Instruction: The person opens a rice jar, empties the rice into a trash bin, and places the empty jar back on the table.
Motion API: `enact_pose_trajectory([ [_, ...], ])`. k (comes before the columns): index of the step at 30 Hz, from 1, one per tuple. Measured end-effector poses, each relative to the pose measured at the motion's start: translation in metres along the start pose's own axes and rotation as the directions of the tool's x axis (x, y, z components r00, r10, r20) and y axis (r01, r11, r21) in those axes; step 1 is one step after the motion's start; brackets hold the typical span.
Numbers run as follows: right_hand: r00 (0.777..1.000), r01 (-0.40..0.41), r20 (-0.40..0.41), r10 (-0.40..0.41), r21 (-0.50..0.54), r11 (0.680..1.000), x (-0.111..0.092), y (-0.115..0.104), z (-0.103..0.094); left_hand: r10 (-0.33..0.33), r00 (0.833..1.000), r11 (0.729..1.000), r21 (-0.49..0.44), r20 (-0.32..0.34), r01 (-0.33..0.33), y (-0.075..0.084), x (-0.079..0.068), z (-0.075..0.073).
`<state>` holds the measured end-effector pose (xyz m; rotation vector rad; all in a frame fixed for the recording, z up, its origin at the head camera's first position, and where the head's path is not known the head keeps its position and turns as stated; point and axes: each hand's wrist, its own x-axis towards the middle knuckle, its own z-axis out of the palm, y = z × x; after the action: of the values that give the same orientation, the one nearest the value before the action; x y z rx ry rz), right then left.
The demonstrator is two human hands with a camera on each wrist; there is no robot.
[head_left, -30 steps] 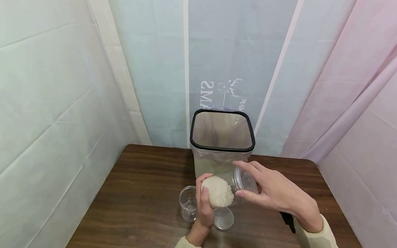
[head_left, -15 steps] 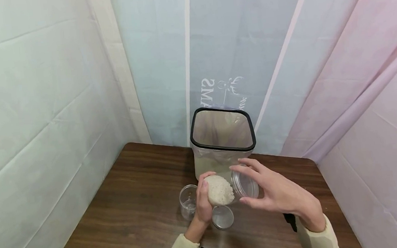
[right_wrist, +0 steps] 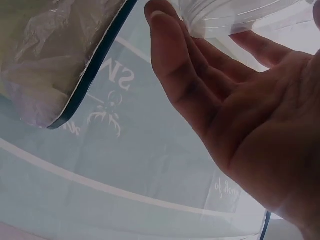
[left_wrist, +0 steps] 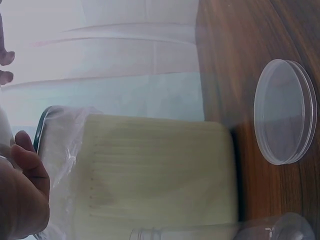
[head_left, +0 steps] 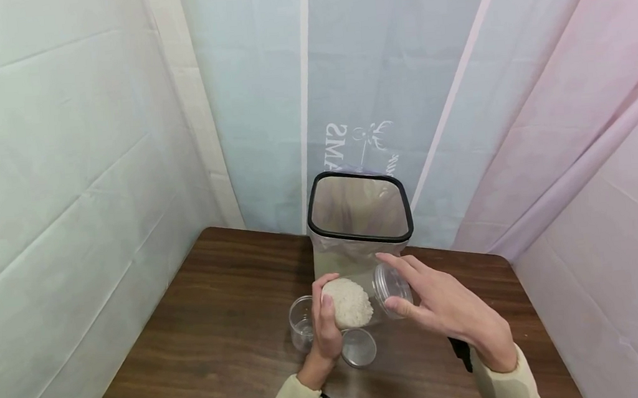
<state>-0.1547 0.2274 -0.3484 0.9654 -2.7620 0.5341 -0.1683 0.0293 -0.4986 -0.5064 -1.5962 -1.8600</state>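
Note:
My left hand (head_left: 324, 323) grips a tilted, rounded container of white rice (head_left: 350, 304); the container's clear wall is hard to make out. Just to the right, my right hand (head_left: 451, 307) holds a clear plastic jar (head_left: 392, 290) between thumb and fingers, its ribbed rim facing the rice. In the right wrist view, part of this clear jar (right_wrist: 215, 20) shows above the fingers. Below the hands, a round clear lid (head_left: 359, 347) lies on the table. Beside my left wrist stands another clear jar (head_left: 302, 325), partly hidden by the hand.
Behind the hands stands a tall bin (head_left: 356, 240) with a black rim and a plastic bag liner. The brown wooden table (head_left: 222, 331) ends at a printed cloth backdrop (head_left: 255, 104), with pale sheets on both sides.
Both hands shift only slightly. The rice container moves a little left, and the right thumb now lies across the front of the clear jar. Lid and bin stay in place.

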Motion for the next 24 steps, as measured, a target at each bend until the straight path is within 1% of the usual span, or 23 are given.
enact_pose_trajectory([
  [4,1.000,-0.008,-0.008,0.007,-0.026,1.000,0.0004,-0.0002,-0.0009,-0.017,1.000,1.000,-0.010,0.013,0.017,0.0012,0.0019,0.0014],
  [7,1.000,0.002,-0.018,-0.003,-0.018,1.000,0.0007,-0.0001,-0.0021,-0.032,0.999,0.999,-0.023,0.026,0.033,0.0010,0.0036,0.0019],
  [9,0.999,0.023,-0.032,-0.023,-0.012,1.000,0.0008,0.0007,-0.0029,-0.037,0.999,0.999,-0.032,0.034,0.038,0.0009,0.0051,0.0025],
  [13,0.995,0.091,-0.047,-0.091,-0.010,0.996,0.0003,0.0019,-0.0039,-0.055,0.998,0.997,-0.045,0.042,0.057,0.0022,0.0070,0.0024],
  [17,0.991,0.128,-0.029,-0.128,0.001,0.992,-0.0019,0.0020,-0.0055,-0.092,0.994,0.993,-0.065,0.052,0.096,0.0019,0.0070,0.0016],
  [20,0.992,0.123,-0.014,-0.122,0.013,0.992,-0.0026,0.0010,-0.0072,-0.106,0.993,0.991,-0.076,0.056,0.110,0.0013,0.0073,0.0012],
  [24,0.996,0.087,-0.032,-0.087,0.014,0.996,-0.0013,0.0008,-0.0073,-0.100,0.994,0.991,-0.087,0.053,0.104,0.0024,0.0090,0.0011],
])
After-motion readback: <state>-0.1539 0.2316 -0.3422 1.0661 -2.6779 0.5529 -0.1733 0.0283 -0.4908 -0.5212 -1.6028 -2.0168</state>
